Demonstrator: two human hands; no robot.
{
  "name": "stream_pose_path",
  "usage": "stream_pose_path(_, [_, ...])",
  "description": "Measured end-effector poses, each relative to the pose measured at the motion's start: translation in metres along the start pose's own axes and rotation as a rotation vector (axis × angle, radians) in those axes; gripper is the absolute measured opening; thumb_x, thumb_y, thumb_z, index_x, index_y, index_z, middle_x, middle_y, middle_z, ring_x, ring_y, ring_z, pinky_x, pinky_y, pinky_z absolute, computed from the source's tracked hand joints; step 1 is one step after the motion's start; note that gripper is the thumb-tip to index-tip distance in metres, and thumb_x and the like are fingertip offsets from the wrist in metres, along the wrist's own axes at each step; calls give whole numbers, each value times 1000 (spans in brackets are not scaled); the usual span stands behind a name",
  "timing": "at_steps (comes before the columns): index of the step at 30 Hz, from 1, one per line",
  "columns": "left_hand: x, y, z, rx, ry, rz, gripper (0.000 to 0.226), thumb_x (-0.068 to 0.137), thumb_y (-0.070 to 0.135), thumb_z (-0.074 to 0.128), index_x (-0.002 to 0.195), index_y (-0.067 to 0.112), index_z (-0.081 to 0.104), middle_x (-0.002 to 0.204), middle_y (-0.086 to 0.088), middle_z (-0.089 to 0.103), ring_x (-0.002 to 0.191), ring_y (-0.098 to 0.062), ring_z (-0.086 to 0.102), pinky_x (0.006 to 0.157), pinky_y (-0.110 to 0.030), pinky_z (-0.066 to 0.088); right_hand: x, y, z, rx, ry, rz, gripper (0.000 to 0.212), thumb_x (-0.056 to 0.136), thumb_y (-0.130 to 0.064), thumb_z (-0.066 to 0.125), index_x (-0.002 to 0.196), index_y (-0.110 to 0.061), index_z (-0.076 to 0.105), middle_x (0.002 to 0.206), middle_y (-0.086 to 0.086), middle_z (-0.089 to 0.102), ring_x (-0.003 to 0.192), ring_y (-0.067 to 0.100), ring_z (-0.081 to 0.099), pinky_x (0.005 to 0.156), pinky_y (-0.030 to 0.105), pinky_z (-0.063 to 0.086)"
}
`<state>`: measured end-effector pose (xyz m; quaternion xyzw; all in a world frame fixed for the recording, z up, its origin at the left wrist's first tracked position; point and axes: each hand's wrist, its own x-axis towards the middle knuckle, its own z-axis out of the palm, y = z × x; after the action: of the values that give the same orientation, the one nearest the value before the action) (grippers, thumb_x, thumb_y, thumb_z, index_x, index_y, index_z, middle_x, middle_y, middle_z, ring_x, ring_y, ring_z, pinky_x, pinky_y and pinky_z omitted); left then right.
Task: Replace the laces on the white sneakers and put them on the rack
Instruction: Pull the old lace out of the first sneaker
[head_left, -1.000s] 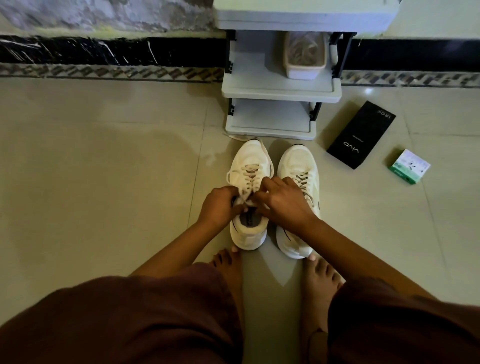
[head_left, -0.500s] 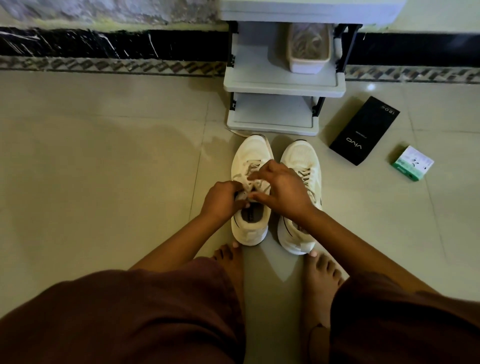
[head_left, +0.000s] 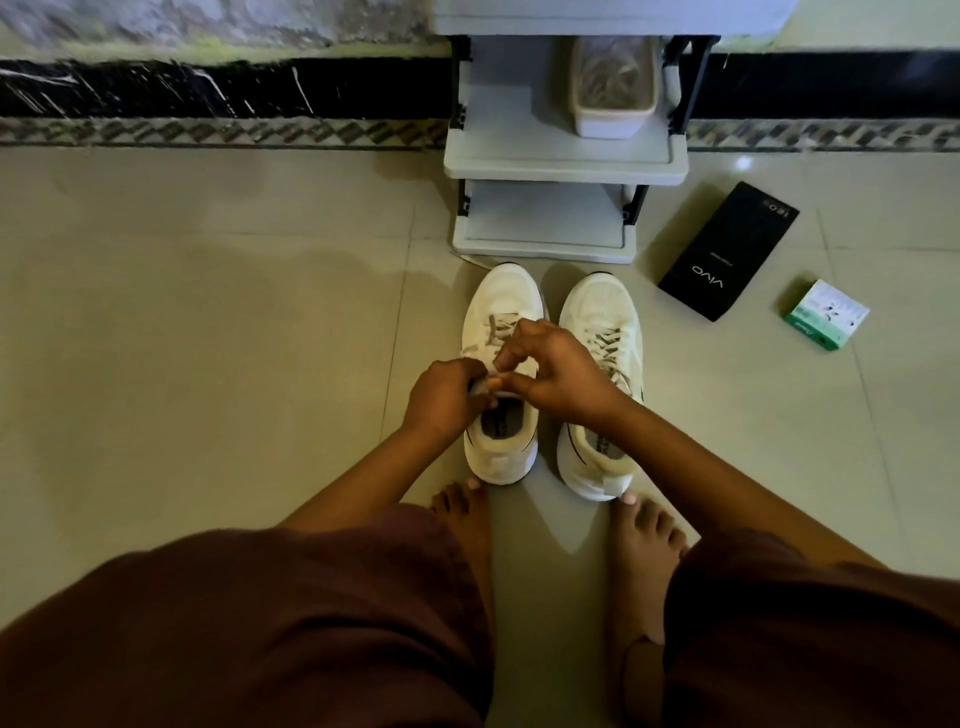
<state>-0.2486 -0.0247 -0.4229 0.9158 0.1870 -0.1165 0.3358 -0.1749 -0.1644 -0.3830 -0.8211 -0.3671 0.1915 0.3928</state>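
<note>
Two white sneakers stand side by side on the tiled floor (head_left: 208, 322), toes pointing at the rack, heels just in front of the person's bare feet. The left sneaker (head_left: 501, 452) is the one being worked on: its lace (head_left: 493, 332) crosses the upper eyelets, and both hands meet over its tongue. The left hand (head_left: 444, 397) is curled, its fingers and thumb pinching the lace at the top of the tongue. The right hand (head_left: 563, 376) reaches across from the other side, its index finger and thumb bent into a pinch on the same lace near the top eyelets, the other fingers curled loosely; exactly which strand each hand has hold of cannot be told. The right sneaker (head_left: 597, 312) sits untouched just beside it, laced, with the right forearm passing over its heel.

Just beyond the toes stands a small pale grey shoe rack (head_left: 566, 169) against the wall, with two shelves in view. On the upper shelf rests a pale plastic tub (head_left: 613, 111); what it holds is too blurred to tell. To the right of the rack a black Vivo phone box (head_left: 727, 252) lies on the tiles, and further right, apart from it, a small green and white carton (head_left: 826, 314). A dark marble skirting (head_left: 208, 85) runs along the wall's foot.
</note>
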Motion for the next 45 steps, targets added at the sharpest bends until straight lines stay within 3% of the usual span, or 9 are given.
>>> stream_pose_path(8, [2,0,-1,53,-24,4,42,80,27,72,119,16,64,113,-10,67,105,-26,62,86,-37,48,-3,3,-6,444,46,82,21,78,2,70,77,-19,65,74,-9,61,69,-4,60,71,12,47])
stream_pose_path(14, [3,2,0,99,-29,7,44,81,30,71,122,17,62,115,-10,66,105,-27,61,85,-36,48,-9,4,-3,619,107,147,14,81,4,65,85,-9,66,79,11,67,75,11,66,79,26,54])
stream_pose_path(20, [2,5,-1,127,-40,14,41,82,31,70,120,17,62,110,-11,66,101,-30,60,80,-35,48,-12,21,1,-258,40,273,44,75,-39,75,108,-14,61,94,1,61,80,18,58,70,33,48])
stream_pose_path(22, [1,5,-1,131,-39,26,39,82,30,69,119,18,64,110,-11,67,101,-29,60,80,-36,49,-17,21,7,-428,9,275,35,83,-42,66,104,-14,64,94,3,66,85,22,61,71,33,48])
stream_pose_path(28, [1,6,-1,109,-39,-5,38,82,30,69,117,18,65,110,-11,67,101,-29,61,81,-38,49,-22,19,20,-661,61,140,31,97,-34,41,102,-14,62,102,5,64,87,24,61,68,31,48])
stream_pose_path(33, [0,6,-1,110,-23,14,34,85,30,66,117,19,65,108,-12,68,99,-30,61,81,-39,49,-18,18,20,-676,48,100,32,92,-31,51,118,-14,53,113,7,56,90,27,59,64,31,44])
stream_pose_path(40, [0,5,-1,94,-6,16,29,88,29,61,114,16,66,107,-13,68,98,-31,62,82,-41,50,-13,19,26,-940,137,-213,16,60,-23,84,71,-18,74,75,4,63,62,22,60,54,26,44])
stream_pose_path(42, [0,5,0,91,-6,9,30,87,30,64,113,15,66,107,-13,68,98,-31,62,82,-40,50,-10,16,26,-608,150,-101,13,71,-19,79,80,-11,74,85,7,62,75,24,59,65,29,45])
stream_pose_path(45, [0,6,-1,90,-21,-2,33,84,29,67,115,17,65,108,-12,68,100,-30,62,81,-39,49,3,-8,14,487,150,234,11,83,-9,69,88,1,68,91,10,58,84,16,56,75,22,47])
